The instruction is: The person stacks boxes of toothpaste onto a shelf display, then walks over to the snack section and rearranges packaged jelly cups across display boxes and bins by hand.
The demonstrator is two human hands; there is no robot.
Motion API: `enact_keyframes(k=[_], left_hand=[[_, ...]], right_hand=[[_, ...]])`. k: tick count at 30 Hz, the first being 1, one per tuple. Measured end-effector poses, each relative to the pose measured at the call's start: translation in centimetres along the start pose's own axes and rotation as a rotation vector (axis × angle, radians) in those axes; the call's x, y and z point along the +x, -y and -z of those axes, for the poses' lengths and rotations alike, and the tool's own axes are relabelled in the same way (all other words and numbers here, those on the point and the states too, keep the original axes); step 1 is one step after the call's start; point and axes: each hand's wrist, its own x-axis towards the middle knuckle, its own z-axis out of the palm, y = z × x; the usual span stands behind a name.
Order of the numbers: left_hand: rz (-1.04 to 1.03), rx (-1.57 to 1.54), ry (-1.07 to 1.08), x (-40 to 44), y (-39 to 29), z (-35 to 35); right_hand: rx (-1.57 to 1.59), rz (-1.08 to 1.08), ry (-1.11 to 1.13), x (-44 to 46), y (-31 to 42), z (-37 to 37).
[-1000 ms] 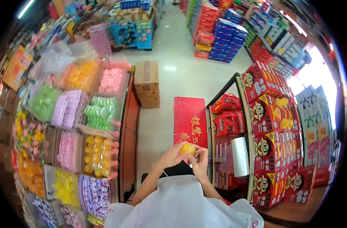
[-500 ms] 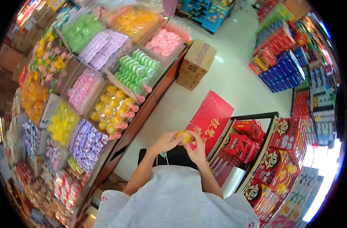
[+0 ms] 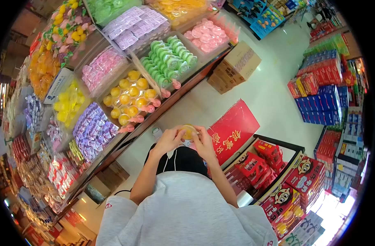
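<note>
A round yellow item point(image 3: 188, 132), clear-looking at its edge, is held between both hands in front of the body. My left hand point(image 3: 171, 138) grips it from the left, fingers curled against its side. On the right, my right hand point(image 3: 202, 141) closes its fingers on the other side. Nearest on the left is a bin of similar round yellow items point(image 3: 130, 96) in clear packaging. Whether the held item is wrapped cannot be made out.
A candy display with a bin of green packets point(image 3: 169, 59) runs diagonally along the left. Cardboard boxes point(image 3: 234, 67) stand on the floor ahead. A red box point(image 3: 235, 133) lies ahead right, beside a shelf of red cartons point(image 3: 304, 172).
The view has turned toward the left, so the candy display is nearer and the red box lies slanted. Both hands still hold the yellow item.
</note>
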Motion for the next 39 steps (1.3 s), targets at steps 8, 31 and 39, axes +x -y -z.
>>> enact_keyframes(k=[8,31,39], left_hand=[[-0.029,0.007,-0.171,-0.2,3.2,8.1],[0.091,0.132,-0.564,2.2,18.4,25.8],[0.022,0.143,-0.705,2.0,21.6,27.2]], right_hand=[[0.065,-0.006,0.115,4.9,1.5,-8.1],[-0.254,0.177,0.217,17.8,-4.1,-30.4],[-0.484,0.216,0.252,17.5,-5.5,-33.2]])
